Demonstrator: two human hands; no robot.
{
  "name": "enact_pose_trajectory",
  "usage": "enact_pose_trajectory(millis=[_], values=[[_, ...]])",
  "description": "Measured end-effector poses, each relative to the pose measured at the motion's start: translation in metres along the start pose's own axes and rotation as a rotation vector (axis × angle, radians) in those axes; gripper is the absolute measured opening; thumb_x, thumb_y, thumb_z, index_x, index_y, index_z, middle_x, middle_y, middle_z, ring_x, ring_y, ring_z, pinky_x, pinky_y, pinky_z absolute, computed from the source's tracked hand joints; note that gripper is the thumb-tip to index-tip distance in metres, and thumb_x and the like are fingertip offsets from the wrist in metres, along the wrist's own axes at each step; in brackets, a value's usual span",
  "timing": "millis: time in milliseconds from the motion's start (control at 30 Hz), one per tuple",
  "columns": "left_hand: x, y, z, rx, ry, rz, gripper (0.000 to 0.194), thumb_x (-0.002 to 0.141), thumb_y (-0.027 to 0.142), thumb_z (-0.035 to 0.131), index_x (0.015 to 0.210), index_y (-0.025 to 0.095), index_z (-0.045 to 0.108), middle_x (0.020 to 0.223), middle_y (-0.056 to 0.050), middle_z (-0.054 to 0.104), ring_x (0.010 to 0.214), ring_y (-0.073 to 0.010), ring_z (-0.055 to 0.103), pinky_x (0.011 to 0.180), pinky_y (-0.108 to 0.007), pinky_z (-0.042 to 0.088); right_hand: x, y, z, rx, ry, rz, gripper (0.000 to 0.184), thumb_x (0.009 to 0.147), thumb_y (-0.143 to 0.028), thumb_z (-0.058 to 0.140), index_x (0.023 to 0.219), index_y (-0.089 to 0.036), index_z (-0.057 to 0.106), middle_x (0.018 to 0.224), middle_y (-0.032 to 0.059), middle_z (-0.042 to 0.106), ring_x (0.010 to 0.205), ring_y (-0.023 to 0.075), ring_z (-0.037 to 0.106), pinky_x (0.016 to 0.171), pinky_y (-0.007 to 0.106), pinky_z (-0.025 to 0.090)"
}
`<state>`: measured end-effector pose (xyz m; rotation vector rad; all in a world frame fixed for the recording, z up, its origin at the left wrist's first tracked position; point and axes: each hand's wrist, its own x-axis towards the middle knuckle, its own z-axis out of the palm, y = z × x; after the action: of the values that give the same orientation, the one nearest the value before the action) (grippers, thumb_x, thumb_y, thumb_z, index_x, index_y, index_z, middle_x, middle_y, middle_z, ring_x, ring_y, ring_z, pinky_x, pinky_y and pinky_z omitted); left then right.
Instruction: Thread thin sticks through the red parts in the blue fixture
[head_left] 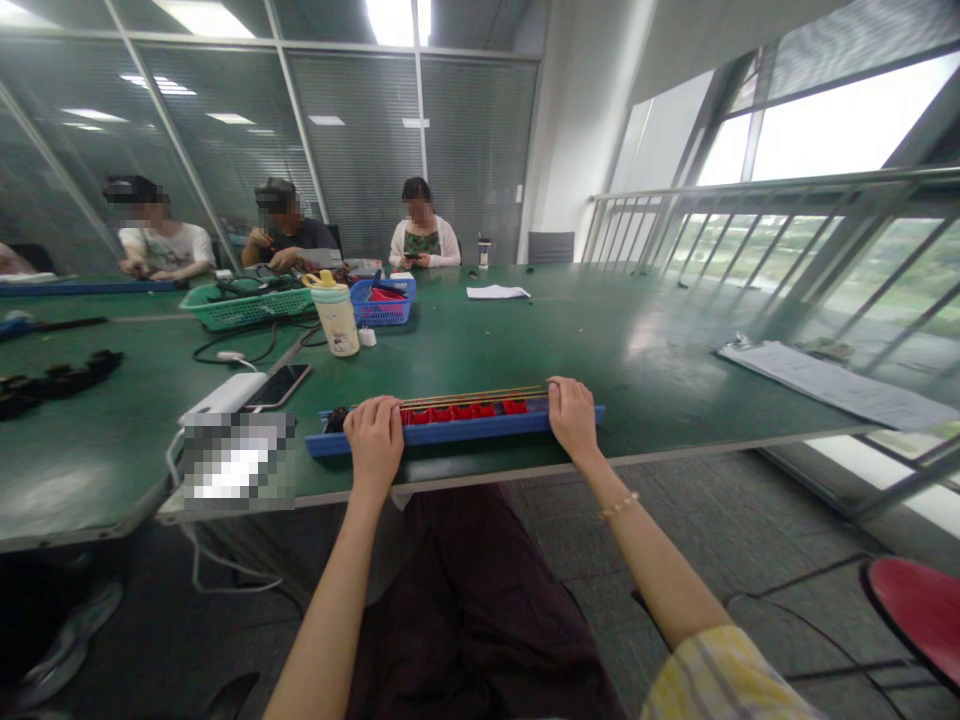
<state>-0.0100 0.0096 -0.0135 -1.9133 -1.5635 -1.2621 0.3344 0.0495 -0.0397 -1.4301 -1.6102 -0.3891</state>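
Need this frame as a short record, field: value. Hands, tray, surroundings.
left_hand: left hand, curled over long blue tray near its left end
right_hand: right hand, curled over tray near its right end
tray_contents: bright red pieces, thin yellowish strips along the far side
surface: green tabletop
left_beyond: cream cup with yellow lid
grip: unclear

A cream cup (339,322) stands beside a blue basket (384,304).
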Motion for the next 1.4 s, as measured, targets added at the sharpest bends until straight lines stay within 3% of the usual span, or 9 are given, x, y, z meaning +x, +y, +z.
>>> enact_pose_trajectory(millis=[167,433,833,967,1133,1400], values=[[0.0011,-0.0020,0.0008,-0.025,0.012,0.013,0.028,0.099,0.032,0.038,0.103,0.021,0.064,0.109,-0.008,0.067,0.108,-0.0244,0.055,0.104,-0.042,0.034,-0.0002,-0.0010,-0.0004,-0.009,-0.011,0.001,0.041,0.102,-0.037,0.027,0.108,-0.018,0.062,0.105,0.0125,0.068,0.098,0.0246,0.057,0.089,0.037,0.037],[0.0013,-0.0030,0.0022,-0.071,0.002,0.035,0.028,0.098,0.030,0.037,0.104,0.021,0.063,0.109,-0.008,0.066,0.108,-0.0222,0.056,0.113,-0.045,0.030,-0.0006,0.0009,-0.0022,-0.068,0.055,0.120,0.044,0.103,-0.038,0.024,0.108,-0.017,0.062,0.104,0.0131,0.069,0.096,0.0237,0.059,0.090,0.038,0.035],[0.0029,-0.0024,0.0011,-0.099,-0.016,0.042,0.029,0.098,0.030,0.036,0.104,0.022,0.063,0.109,-0.009,0.067,0.108,-0.0231,0.056,0.109,-0.044,0.033,0.0007,0.0020,-0.0012,0.056,0.029,0.033,0.044,0.102,-0.040,0.024,0.110,-0.016,0.061,0.102,0.0148,0.069,0.096,0.0250,0.061,0.090,0.040,0.040],[0.0036,-0.0010,0.0001,-0.098,-0.029,0.045,0.030,0.098,0.029,0.035,0.105,0.021,0.063,0.110,-0.009,0.067,0.109,-0.0227,0.056,0.108,-0.043,0.034,0.0007,-0.0002,-0.0037,0.046,-0.005,-0.003,0.044,0.102,-0.040,0.027,0.119,-0.016,0.060,0.106,0.0138,0.068,0.098,0.0245,0.060,0.091,0.040,0.040],[0.0030,-0.0001,-0.0013,-0.074,-0.037,0.052,0.031,0.097,0.027,0.036,0.108,0.021,0.065,0.111,-0.010,0.066,0.110,-0.0240,0.054,0.106,-0.043,0.035,-0.0003,-0.0049,-0.0078,-0.050,-0.090,-0.088,0.042,0.101,-0.042,0.033,0.130,-0.027,0.060,0.109,0.0095,0.063,0.096,0.0231,0.056,0.088,0.038,0.039],[0.0015,-0.0011,-0.0006,-0.056,-0.032,0.060,0.033,0.096,0.025,0.040,0.114,0.024,0.067,0.114,-0.010,0.064,0.111,-0.0249,0.053,0.105,-0.044,0.035,-0.0018,-0.0054,-0.0092,-0.067,-0.105,-0.127,0.039,0.100,-0.045,0.038,0.115,-0.028,0.070,0.111,0.0090,0.059,0.096,0.0228,0.053,0.086,0.037,0.040]])
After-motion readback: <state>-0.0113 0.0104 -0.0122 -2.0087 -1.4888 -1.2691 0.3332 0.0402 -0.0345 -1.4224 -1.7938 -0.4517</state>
